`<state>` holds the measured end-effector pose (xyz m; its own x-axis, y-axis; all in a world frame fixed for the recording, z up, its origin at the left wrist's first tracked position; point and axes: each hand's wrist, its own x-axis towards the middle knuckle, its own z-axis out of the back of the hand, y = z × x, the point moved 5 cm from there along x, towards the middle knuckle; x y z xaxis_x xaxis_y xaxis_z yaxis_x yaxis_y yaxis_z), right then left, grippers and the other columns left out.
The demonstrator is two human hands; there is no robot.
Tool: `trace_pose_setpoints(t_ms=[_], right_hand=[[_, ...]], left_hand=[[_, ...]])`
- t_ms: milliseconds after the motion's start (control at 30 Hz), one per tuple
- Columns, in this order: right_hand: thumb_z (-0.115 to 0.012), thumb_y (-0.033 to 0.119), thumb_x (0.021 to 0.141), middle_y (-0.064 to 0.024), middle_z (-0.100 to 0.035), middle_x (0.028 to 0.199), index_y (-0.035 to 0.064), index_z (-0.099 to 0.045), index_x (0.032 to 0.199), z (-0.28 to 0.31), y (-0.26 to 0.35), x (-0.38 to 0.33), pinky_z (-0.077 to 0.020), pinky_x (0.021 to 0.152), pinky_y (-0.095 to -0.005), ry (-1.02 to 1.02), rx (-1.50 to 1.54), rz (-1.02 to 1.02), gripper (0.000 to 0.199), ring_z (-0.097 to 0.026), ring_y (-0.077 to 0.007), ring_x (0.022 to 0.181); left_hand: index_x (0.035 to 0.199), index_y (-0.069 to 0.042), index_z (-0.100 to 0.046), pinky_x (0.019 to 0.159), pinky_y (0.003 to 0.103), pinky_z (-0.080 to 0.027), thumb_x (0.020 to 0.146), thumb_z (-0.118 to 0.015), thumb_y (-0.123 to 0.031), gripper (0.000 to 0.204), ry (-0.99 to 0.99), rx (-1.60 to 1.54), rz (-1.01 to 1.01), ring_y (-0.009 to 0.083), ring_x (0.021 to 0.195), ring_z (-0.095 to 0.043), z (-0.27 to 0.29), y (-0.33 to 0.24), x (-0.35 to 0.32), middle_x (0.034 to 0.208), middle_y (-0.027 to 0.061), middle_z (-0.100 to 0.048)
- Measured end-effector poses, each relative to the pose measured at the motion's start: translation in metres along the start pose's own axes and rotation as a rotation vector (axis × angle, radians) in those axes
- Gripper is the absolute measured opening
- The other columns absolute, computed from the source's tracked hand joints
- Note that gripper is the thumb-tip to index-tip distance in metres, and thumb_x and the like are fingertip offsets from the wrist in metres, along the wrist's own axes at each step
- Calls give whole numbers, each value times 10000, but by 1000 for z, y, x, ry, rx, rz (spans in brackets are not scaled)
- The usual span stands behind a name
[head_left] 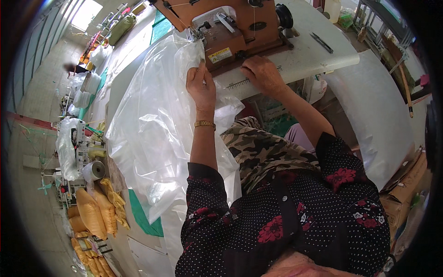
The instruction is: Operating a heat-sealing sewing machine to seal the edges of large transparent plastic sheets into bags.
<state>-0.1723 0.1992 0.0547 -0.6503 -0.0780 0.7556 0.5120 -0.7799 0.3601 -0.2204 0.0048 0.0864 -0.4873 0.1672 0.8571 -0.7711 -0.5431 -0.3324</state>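
Head view: person seated at an orange-brown sewing machine on a white table. Left hand pinches the clear plastic sheet w/ fingers closed on its edge, just beside the machine's needle end. Sheet bunches up there, then drapes down off the table's left side & over the person's lap. Right hand lies palm-down on the table edge, fingers curled, touching the machine base, gripping nothing. Gold bracelet on left wrist. Black scissors lie on the table, well apart. Yellow sacks piled at lower left.
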Motion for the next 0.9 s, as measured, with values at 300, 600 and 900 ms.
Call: trace_pose_setpoints(t_ms=[300,600,900], right_hand=[[-622,168,919,-148,-660,941,42,-598,1054,-1,13,13,-494,792,-456,41,10,58,186,-637,-349,862],[-550,114,930,-159,-670,775,50,-458,1394,-29,44,77,-529,631,-444,209,-171,69,477,-675,-334,700],[-628,130,818,-78,-632,1071,73,-624,1176,-35,57,76,-466,921,-420,-41,-350,398,363,-612,-234,1034]], left_hand=[[1086,11,-706,579,326,-443,836,-614,57,271,-33,21,-57,224,629,-530,5,-4,1,708,94,-516],[1062,-3,-702,621,378,-476,799,-642,24,270,-48,45,-23,261,679,-559,2,-5,0,741,87,-526],[1054,-10,-689,633,394,-482,814,-654,-9,243,-49,5,19,278,701,-581,6,0,-2,781,107,-572]])
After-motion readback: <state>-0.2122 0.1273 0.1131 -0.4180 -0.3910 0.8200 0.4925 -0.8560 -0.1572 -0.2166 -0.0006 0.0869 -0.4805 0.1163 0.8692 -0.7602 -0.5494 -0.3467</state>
